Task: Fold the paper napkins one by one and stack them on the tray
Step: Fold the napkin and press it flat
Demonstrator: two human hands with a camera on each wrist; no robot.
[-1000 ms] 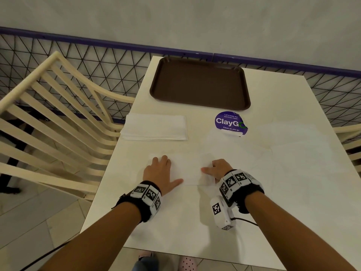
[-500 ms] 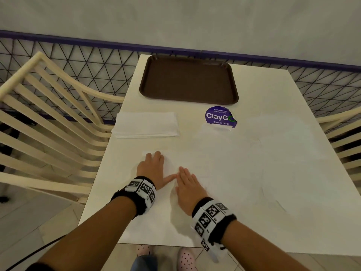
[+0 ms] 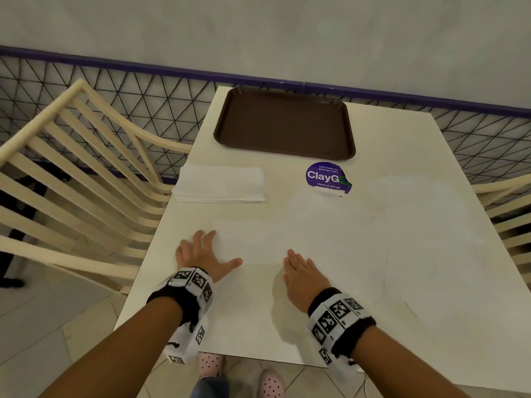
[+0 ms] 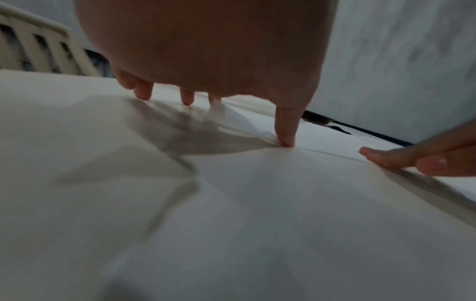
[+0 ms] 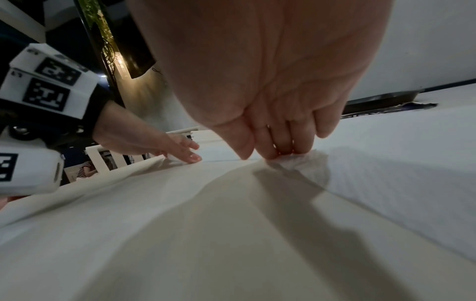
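Observation:
A single white napkin lies flat on the table's near half. My left hand rests on the napkin's left edge with its fingers spread; in the left wrist view the thumb presses down on the paper. My right hand lies flat with its fingers together on the napkin's near right part, and its fingertips touch the paper. A stack of white napkins sits farther back on the left. The brown tray stands at the table's far end with nothing on it.
A round purple ClayGo sticker is on the table just in front of the tray. A cream slatted chair stands close on the left, and another chair on the right. A mesh railing runs behind the table.
My right hand went from the napkin's right edge, fingers curled, to flat beside my left thumb, then slid right along the paper. The left hand has stayed in place.

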